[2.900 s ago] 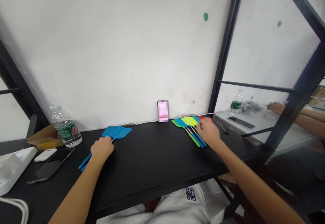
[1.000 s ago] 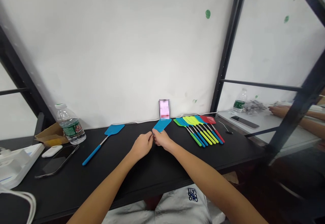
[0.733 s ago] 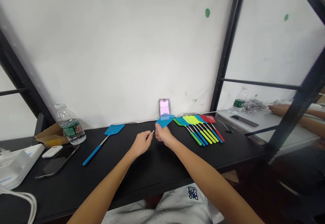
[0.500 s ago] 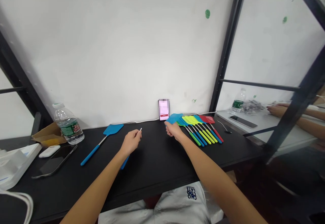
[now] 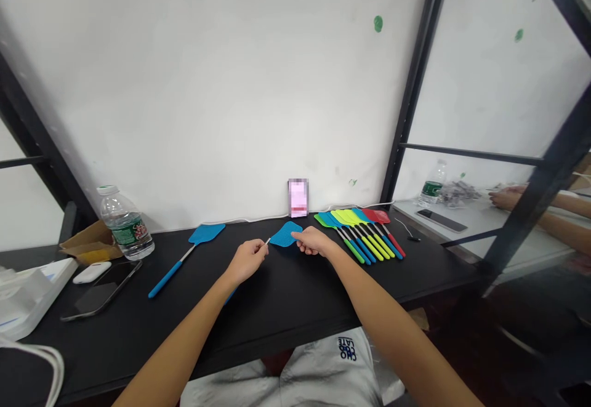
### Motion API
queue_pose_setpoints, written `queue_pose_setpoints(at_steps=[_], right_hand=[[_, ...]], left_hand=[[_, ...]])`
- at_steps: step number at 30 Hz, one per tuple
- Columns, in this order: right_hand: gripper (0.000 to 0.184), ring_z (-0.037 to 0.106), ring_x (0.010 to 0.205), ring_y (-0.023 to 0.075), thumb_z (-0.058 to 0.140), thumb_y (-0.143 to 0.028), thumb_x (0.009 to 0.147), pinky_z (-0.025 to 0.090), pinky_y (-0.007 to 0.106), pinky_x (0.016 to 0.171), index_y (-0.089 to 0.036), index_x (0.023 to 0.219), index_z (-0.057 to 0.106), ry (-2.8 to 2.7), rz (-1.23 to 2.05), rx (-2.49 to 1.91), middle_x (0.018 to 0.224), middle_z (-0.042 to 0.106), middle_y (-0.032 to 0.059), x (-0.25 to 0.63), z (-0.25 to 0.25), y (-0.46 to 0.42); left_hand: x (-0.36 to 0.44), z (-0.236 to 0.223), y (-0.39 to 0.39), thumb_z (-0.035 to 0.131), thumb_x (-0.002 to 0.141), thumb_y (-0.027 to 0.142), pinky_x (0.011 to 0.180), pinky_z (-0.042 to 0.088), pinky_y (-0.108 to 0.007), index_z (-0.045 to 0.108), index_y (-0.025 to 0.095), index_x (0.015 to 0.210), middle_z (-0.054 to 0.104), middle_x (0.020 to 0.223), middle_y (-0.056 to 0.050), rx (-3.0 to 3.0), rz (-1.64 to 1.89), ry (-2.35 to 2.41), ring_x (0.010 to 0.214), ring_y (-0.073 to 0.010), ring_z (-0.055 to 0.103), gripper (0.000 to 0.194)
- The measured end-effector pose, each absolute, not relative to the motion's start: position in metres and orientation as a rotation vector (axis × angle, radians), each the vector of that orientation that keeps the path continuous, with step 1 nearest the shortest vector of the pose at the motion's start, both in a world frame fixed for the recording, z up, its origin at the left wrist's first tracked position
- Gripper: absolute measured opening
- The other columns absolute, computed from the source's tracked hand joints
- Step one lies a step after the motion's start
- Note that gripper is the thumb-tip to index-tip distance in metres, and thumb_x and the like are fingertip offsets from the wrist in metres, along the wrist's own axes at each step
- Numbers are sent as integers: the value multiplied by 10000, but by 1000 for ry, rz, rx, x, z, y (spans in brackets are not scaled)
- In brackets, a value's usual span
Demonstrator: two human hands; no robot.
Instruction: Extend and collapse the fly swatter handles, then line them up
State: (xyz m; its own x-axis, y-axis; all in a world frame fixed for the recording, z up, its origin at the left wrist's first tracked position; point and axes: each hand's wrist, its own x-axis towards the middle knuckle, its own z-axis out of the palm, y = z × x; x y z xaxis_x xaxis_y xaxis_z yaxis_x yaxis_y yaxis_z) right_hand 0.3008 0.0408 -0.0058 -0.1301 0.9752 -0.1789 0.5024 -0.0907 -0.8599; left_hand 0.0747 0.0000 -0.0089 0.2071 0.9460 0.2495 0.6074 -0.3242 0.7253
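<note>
My left hand (image 5: 248, 260) is closed around a thin metal rod (image 5: 267, 242) with a blue grip; the grip shows below the palm, mostly hidden. My right hand (image 5: 312, 241) pinches the right edge of a blue fly swatter head (image 5: 283, 235). The rod's tip is at the left end of this head; whether it sits inside the socket I cannot tell. To the left, a whole blue fly swatter (image 5: 188, 253) lies on the black table. Several fly swatters (image 5: 364, 234) in green, blue, yellow and red lie side by side to the right.
A phone with a lit screen (image 5: 298, 199) leans on the wall. At left are a water bottle (image 5: 127, 222), a cardboard box (image 5: 90, 241), a white case (image 5: 91, 273), a dark phone (image 5: 101, 290) and a white power strip (image 5: 41, 296). Another person's hands (image 5: 503, 199) show beyond the frame at right.
My right hand has moved left and toward me with the blue head, away from the row of swatters. My left hand has shifted slightly right, bringing the rod's tip to the head.
</note>
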Motion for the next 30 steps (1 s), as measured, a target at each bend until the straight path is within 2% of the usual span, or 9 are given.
queue_pose_setpoints(at_steps=[5,8,14,17,21,26,30], right_hand=[[525,510,502,145,421,-548,885,299,255,492,-176,522,498,-1773,477,-1772,549,552,69,302,-8,42],[563,504,569,148,358,-559,911,292,254,539,-175,528,510,-1871,325,-1583,562,544,54,294,-8,35],[488,469,591,110,341,-469,948,298,231,563,-167,598,498,-2163,543,-1052,598,527,-3,257,-15,14],[441,441,568,104,357,-425,946,290,224,536,-170,606,473,-2122,680,-1030,586,489,-11,248,-19,12],[425,385,500,87,412,-465,910,261,210,482,-179,597,444,-2039,878,-1027,544,425,-29,251,-19,16],[415,362,473,89,445,-517,871,257,207,450,-194,612,408,-1703,916,-1101,516,381,-41,264,-10,23],[428,343,458,90,444,-550,863,250,205,423,-208,619,362,-1507,961,-1131,498,341,-48,272,-2,24]], left_hand=[[76,-7,-4,463,803,407,529,290,-226,511,184,654,489,589,36,2211,832,1371,560,-109,442,272],[77,-7,-7,473,806,417,541,290,-225,489,183,646,476,593,39,2264,796,1322,574,-108,428,283],[81,-2,-16,477,818,451,524,300,-215,452,181,629,443,577,46,2248,784,1176,546,-95,414,330],[82,1,-20,472,823,482,507,313,-215,440,186,620,466,543,45,2182,781,1176,503,-95,438,359],[82,4,-23,479,816,528,480,318,-216,432,193,607,495,507,38,2137,762,1209,456,-98,441,397],[80,4,-20,478,810,558,484,331,-222,479,194,613,528,519,25,2138,798,1273,462,-110,455,414],[79,0,-16,427,849,539,554,362,-236,522,195,666,537,555,22,2205,842,1259,539,-132,497,400]])
